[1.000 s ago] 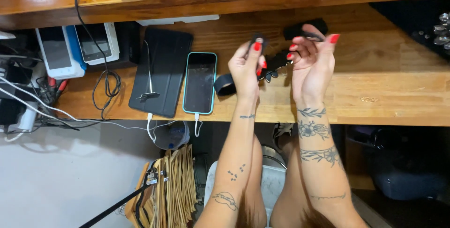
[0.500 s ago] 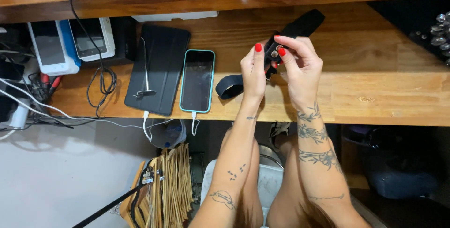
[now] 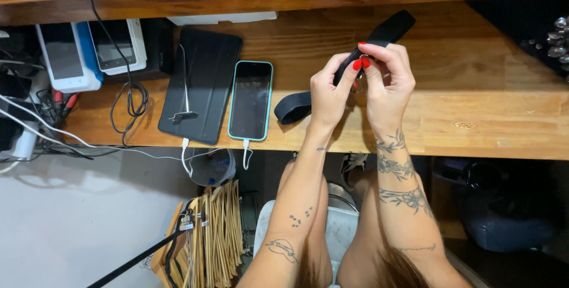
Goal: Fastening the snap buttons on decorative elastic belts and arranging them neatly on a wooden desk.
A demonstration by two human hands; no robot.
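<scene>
Head view: both hands are raised just above the wooden desk (image 3: pixel 486 116), close together, fingertips meeting on a black strap (image 3: pixel 385 32). The left hand (image 3: pixel 329 89) is pinched on the strap near its middle with thumb and forefinger; the right hand (image 3: pixel 388 83) is closed around the same spot, red-nailed fingertips (image 3: pixel 363 63) pressed against something small that is mostly hidden, possibly a buckle or ring, which cannot be told. One end of the strap is stuck up and away past the right hand toward the shelf edge; the other end is looped down behind the left hand and rested on the desk (image 3: pixel 293 107).

Risks, as judged: the grip is held by fingertips only, so the small part could be slipped or dropped off the desk edge, which lies just below the wrists. The trailing loop is lying just beside a phone in a teal case (image 3: pixel 251 99), which is plugged in by a white cable (image 3: pixel 246 154) at the desk edge; if the strap is tugged, the phone could be nudged. A dark tablet cover (image 3: pixel 201 83) with a thin metal tool (image 3: pixel 185 95) on it is set next to the phone, further devices (image 3: pixel 89 51) and tangled cables (image 3: pixel 127 95) beyond at the far left. Wooden hangers (image 3: pixel 216 234) are seen below the desk.
</scene>
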